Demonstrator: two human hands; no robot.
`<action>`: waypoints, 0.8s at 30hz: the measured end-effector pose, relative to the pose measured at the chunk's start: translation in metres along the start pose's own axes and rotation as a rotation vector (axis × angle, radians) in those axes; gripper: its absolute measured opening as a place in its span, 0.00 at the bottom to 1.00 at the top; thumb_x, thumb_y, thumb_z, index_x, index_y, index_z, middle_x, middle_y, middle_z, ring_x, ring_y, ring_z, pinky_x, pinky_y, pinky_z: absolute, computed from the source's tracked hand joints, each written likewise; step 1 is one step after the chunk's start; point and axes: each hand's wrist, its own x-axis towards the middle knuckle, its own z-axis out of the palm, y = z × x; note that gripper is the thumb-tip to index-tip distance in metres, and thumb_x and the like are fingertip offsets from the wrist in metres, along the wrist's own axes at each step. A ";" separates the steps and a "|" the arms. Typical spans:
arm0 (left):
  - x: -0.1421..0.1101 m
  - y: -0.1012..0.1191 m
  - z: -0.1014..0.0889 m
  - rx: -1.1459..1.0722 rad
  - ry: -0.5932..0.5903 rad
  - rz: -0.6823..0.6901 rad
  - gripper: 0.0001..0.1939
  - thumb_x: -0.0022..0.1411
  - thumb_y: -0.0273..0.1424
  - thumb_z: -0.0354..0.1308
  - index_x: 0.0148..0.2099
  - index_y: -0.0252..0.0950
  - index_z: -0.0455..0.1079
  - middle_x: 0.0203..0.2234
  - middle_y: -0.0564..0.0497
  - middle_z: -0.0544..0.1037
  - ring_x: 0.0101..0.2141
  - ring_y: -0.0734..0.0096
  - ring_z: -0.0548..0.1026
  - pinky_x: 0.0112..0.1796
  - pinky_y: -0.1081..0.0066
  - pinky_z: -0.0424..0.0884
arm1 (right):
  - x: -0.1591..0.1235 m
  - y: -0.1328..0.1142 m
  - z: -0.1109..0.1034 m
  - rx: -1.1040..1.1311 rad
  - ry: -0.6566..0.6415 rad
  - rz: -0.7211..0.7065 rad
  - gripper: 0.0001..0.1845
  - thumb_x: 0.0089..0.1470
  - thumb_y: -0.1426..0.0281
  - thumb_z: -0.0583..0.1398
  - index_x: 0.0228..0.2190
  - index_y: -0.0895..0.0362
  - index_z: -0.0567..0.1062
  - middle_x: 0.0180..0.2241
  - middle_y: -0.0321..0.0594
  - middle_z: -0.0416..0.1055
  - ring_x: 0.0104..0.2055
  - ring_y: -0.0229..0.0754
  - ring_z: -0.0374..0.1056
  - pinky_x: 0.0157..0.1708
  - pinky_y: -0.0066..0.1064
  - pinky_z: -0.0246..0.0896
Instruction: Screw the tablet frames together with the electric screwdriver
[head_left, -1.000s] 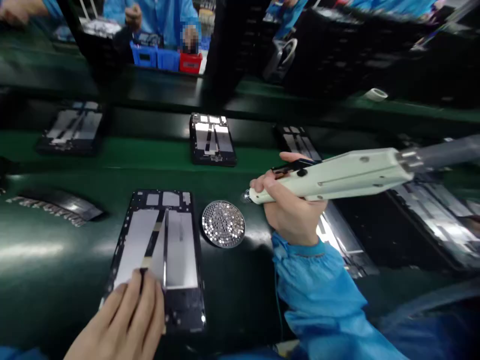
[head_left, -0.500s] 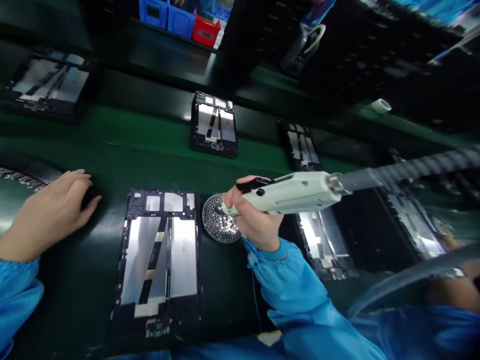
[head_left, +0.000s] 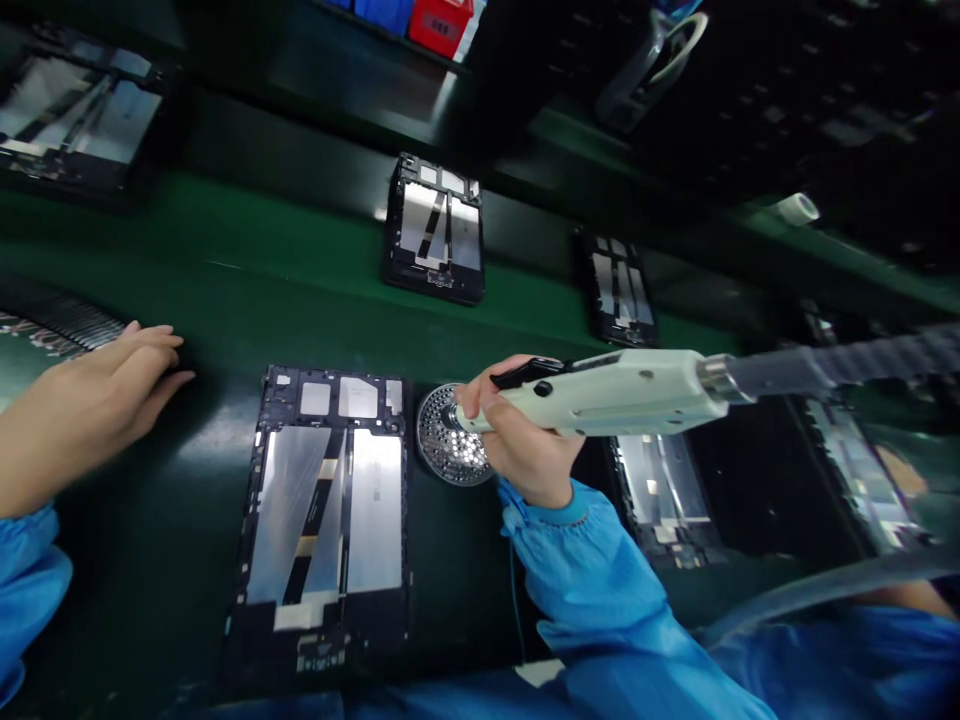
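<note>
My right hand (head_left: 534, 445) is wrapped round a pale electric screwdriver (head_left: 630, 392) with a black lever. The screwdriver's tip end is over a round metal screw tray (head_left: 448, 440) dotted with holes; whether the bit touches a screw cannot be made out. Just left of the tray, a tablet frame (head_left: 375, 510) lies face down, its silvery back and a black ribbon cable showing. My left hand (head_left: 112, 400) hovers over the bench at the left, fingers stretched out and thumb apart, beside a fan of thin black strips (head_left: 60, 315). Nothing shows in its fingers.
Further tablet frames lie along the back, one in the middle (head_left: 435, 230), one right (head_left: 616, 290), one far left (head_left: 82, 115). Another tablet (head_left: 664, 485) is beyond my right arm. A co-worker's blue sleeve (head_left: 847, 660) is at lower right. A tape dispenser (head_left: 649, 75) stands behind.
The view has shifted slightly, so the bins at the back have moved up in it. My right hand keeps the screwdriver over the screw tray. My left hand's thumb now sits closer to its fingers.
</note>
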 end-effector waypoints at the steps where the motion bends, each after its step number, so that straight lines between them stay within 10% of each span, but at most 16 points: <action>1: 0.002 0.002 -0.002 -0.013 0.011 0.006 0.23 0.77 0.43 0.41 0.50 0.29 0.68 0.52 0.40 0.76 0.52 0.57 0.78 0.54 0.50 0.76 | 0.000 0.000 0.000 -0.004 -0.001 -0.001 0.11 0.50 0.76 0.63 0.37 0.52 0.72 0.22 0.28 0.68 0.23 0.37 0.67 0.27 0.36 0.65; 13: 0.015 0.010 -0.020 0.010 0.069 0.098 0.20 0.75 0.39 0.42 0.43 0.32 0.70 0.47 0.40 0.80 0.43 0.59 0.81 0.44 0.55 0.81 | 0.010 -0.043 -0.010 0.015 0.083 -0.157 0.25 0.46 0.73 0.67 0.47 0.46 0.72 0.27 0.30 0.68 0.25 0.39 0.67 0.31 0.40 0.69; 19: 0.061 0.074 -0.045 -0.330 0.058 -0.052 0.11 0.70 0.38 0.55 0.43 0.39 0.78 0.42 0.52 0.82 0.38 0.69 0.80 0.41 0.67 0.80 | 0.031 -0.030 -0.026 0.036 0.117 -0.116 0.22 0.43 0.67 0.70 0.42 0.49 0.74 0.28 0.32 0.65 0.30 0.42 0.69 0.37 0.44 0.70; 24: 0.111 0.129 0.003 -0.630 0.016 -0.006 0.12 0.67 0.35 0.58 0.46 0.34 0.78 0.41 0.48 0.81 0.33 0.73 0.79 0.35 0.72 0.80 | 0.032 -0.024 -0.026 0.022 0.177 -0.141 0.18 0.45 0.68 0.68 0.41 0.49 0.75 0.28 0.33 0.67 0.32 0.42 0.69 0.36 0.41 0.69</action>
